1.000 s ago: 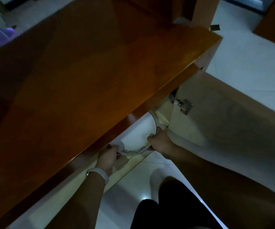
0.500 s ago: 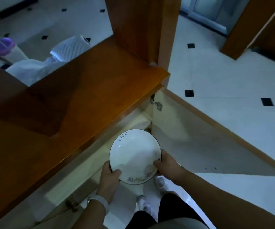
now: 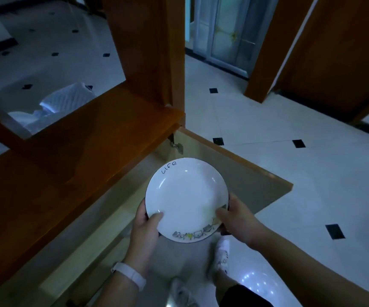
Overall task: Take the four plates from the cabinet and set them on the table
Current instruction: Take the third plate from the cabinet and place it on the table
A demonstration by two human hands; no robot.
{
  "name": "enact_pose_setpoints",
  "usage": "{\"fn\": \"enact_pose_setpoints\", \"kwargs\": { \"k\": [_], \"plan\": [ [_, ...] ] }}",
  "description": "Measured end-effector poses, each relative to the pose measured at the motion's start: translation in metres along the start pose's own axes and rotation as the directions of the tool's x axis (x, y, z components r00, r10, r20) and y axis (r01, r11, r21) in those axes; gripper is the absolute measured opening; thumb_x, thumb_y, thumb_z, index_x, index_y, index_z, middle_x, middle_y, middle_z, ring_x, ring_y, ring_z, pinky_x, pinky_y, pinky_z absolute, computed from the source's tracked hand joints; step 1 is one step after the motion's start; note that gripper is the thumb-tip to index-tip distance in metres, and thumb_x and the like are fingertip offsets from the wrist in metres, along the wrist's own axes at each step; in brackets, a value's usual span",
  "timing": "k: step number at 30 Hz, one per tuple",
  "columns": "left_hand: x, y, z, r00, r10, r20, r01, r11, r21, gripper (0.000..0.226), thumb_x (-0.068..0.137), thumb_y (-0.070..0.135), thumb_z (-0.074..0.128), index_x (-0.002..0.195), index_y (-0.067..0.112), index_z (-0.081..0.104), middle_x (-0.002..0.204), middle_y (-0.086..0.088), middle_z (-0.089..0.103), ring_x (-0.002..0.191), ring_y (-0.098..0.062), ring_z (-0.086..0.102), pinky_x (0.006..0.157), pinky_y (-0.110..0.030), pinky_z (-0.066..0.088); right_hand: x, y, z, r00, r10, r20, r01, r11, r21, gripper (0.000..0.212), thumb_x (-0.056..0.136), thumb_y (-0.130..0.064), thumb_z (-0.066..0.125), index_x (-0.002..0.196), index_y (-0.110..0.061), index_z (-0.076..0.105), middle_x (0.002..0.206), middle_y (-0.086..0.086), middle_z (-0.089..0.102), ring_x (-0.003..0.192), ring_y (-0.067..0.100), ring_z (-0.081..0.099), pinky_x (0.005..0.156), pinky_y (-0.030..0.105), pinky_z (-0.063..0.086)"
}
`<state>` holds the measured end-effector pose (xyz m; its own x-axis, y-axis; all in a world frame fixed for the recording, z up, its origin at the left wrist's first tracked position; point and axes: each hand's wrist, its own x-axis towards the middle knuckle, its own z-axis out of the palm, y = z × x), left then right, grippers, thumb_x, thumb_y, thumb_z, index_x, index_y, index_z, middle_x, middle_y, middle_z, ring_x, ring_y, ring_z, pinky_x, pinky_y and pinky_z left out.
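Observation:
A white plate (image 3: 186,196) with the word "Life" near its far rim and small drawings along its near rim is held level in front of me, outside the cabinet. My left hand (image 3: 145,227) grips its left near edge, thumb on top. On the right near edge my right hand (image 3: 234,218) holds it the same way. A dark edge under the rim may be further plates; I cannot tell. The wooden cabinet (image 3: 72,156) stands to the left, its low door (image 3: 234,173) swung open to the right.
A wooden post (image 3: 148,49) rises from the cabinet top. White cloth (image 3: 68,100) lies behind the cabinet. The tiled floor (image 3: 290,140) stretches to the right, toward a glass door (image 3: 223,29) and wooden panels (image 3: 334,52). My feet (image 3: 222,253) are below the plate.
Both hands drew the plate out from under the cabinet top and lifted it toward me. My view rose from the cabinet top to the room beyond.

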<state>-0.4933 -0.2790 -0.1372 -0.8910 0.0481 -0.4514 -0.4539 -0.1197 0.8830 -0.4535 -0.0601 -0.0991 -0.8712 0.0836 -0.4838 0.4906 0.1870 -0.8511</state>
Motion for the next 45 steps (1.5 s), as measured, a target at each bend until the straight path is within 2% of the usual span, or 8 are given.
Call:
{"fn": "enact_pose_setpoints", "kwargs": {
  "k": [6, 9, 15, 19, 23, 30, 38, 45],
  "plan": [
    [-0.025, 0.021, 0.053, 0.994, 0.062, 0.094, -0.055, 0.996, -0.076, 0.051, 0.089, -0.003, 0.051, 0.126, 0.031, 0.059, 0.119, 0.005, 0.07, 0.111, -0.025, 0.064, 0.076, -0.042, 0.056, -0.036, 0.009, -0.039, 0.976, -0.042, -0.212, 0.055, 0.997, 0.057, 0.052, 0.08, -0.015, 0.048, 0.13, -0.029, 0.042, 0.107, 0.0, 0.064, 0.087, 0.025, 0.069, 0.069, 0.048, 0.06],
    [-0.042, 0.033, 0.089, 0.986, 0.109, 0.123, -0.099, 0.991, -0.088, 0.05, 0.089, -0.006, 0.05, 0.124, 0.028, 0.061, 0.116, 0.003, 0.071, 0.11, -0.026, 0.064, 0.087, -0.047, 0.054, -0.055, 0.011, -0.066, 0.949, -0.085, -0.302, 0.12, 0.988, 0.098, 0.054, 0.081, -0.011, 0.049, 0.128, -0.037, 0.042, 0.109, -0.008, 0.063, 0.092, 0.019, 0.066, 0.073, 0.044, 0.06],
    [-0.081, 0.041, 0.18, 0.96, 0.192, 0.205, -0.182, 0.981, -0.066, 0.046, 0.087, -0.01, 0.05, 0.111, 0.027, 0.066, 0.108, 0.002, 0.074, 0.101, -0.023, 0.067, 0.08, -0.038, 0.053, -0.1, 0.025, -0.144, 0.901, -0.089, -0.424, 0.166, 0.975, 0.147, 0.05, 0.082, -0.002, 0.049, 0.123, -0.029, 0.042, 0.104, -0.003, 0.059, 0.089, 0.023, 0.063, 0.054, 0.026, 0.054],
    [-0.102, 0.028, 0.259, 0.929, 0.178, 0.325, -0.172, 0.984, -0.047, 0.047, 0.081, -0.001, 0.057, 0.119, 0.025, 0.063, 0.115, -0.002, 0.072, 0.105, -0.024, 0.066, 0.084, -0.042, 0.053, -0.135, 0.046, -0.216, 0.857, -0.089, -0.508, 0.201, 0.965, 0.17, 0.049, 0.084, 0.003, 0.048, 0.12, -0.03, 0.041, 0.102, -0.004, 0.059, 0.086, 0.014, 0.061, 0.05, 0.017, 0.049],
    [-0.122, 0.009, 0.341, 0.887, 0.156, 0.435, -0.18, 0.984, 0.013, 0.048, 0.09, -0.008, 0.047, 0.123, 0.024, 0.06, 0.113, 0.001, 0.072, 0.101, -0.018, 0.068, 0.069, -0.028, 0.055, -0.168, 0.081, -0.282, 0.799, -0.038, -0.6, 0.191, 0.962, 0.194, 0.047, 0.084, 0.001, 0.049, 0.119, -0.03, 0.043, 0.1, 0.002, 0.062, 0.081, 0.012, 0.06, 0.048, 0.01, 0.046],
    [-0.153, -0.016, 0.466, 0.794, 0.128, 0.595, -0.224, 0.97, 0.09, 0.05, 0.089, -0.009, 0.046, 0.117, 0.028, 0.063, 0.113, 0.001, 0.072, 0.101, -0.017, 0.068, 0.071, -0.028, 0.054, -0.222, 0.129, -0.378, 0.674, 0.054, -0.737, 0.165, 0.961, 0.222, 0.045, 0.082, -0.004, 0.05, 0.112, -0.037, 0.045, 0.092, 0.002, 0.065, 0.069, 0.012, 0.059, 0.061, 0.025, 0.052],
    [-0.162, -0.019, 0.571, 0.663, 0.068, 0.745, -0.229, 0.966, 0.116, 0.053, 0.089, -0.01, 0.045, 0.116, 0.032, 0.063, 0.113, 0.005, 0.072, 0.1, -0.014, 0.067, 0.077, -0.032, 0.051, -0.245, 0.156, -0.446, 0.512, 0.164, -0.843, 0.191, 0.935, 0.298, 0.043, 0.078, -0.006, 0.052, 0.106, -0.039, 0.051, 0.091, 0.011, 0.066, 0.076, 0.027, 0.064, 0.072, 0.043, 0.056],
    [-0.114, -0.031, 0.672, 0.531, -0.044, 0.846, -0.179, 0.97, 0.163, 0.054, 0.09, -0.009, 0.045, 0.115, 0.035, 0.063, 0.111, 0.005, 0.072, 0.101, -0.015, 0.068, 0.076, -0.031, 0.051, -0.213, 0.164, -0.514, 0.364, 0.264, -0.894, 0.233, 0.903, 0.361, 0.044, 0.074, -0.009, 0.052, 0.11, -0.033, 0.053, 0.094, 0.007, 0.066, 0.074, 0.014, 0.06, 0.057, 0.021, 0.054]
  ]
}}
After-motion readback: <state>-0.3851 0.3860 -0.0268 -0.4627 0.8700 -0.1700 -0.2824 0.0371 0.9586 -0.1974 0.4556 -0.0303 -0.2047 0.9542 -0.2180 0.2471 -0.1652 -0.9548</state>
